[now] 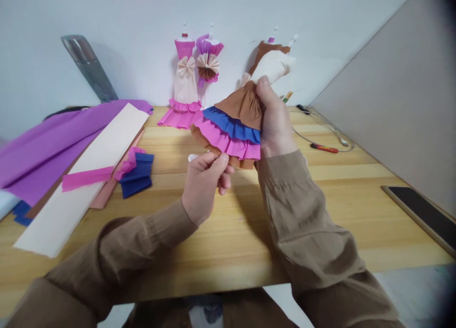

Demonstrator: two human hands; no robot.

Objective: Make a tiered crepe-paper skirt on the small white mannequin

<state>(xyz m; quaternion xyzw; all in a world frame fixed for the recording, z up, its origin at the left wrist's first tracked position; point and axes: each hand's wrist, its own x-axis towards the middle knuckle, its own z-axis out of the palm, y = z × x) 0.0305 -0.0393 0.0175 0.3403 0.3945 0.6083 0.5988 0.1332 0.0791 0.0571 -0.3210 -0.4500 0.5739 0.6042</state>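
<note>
Raised over the table is a small crepe paper dress with a cream top and ruffled skirt tiers in brown, blue and pink, and a brown bottom edge. My right hand grips it at the waist, the thumb pressed on the front. At the lower left of the skirt, my left hand is closed, its thumb and fingers pinching the brown hem. A small white piece shows beside the left fingers; what it is I cannot tell.
Two dressed mini mannequins stand by the wall, another brown-topped one behind the held dress. Purple crepe paper, a cream strip and blue pieces lie left. A cable and phone lie right.
</note>
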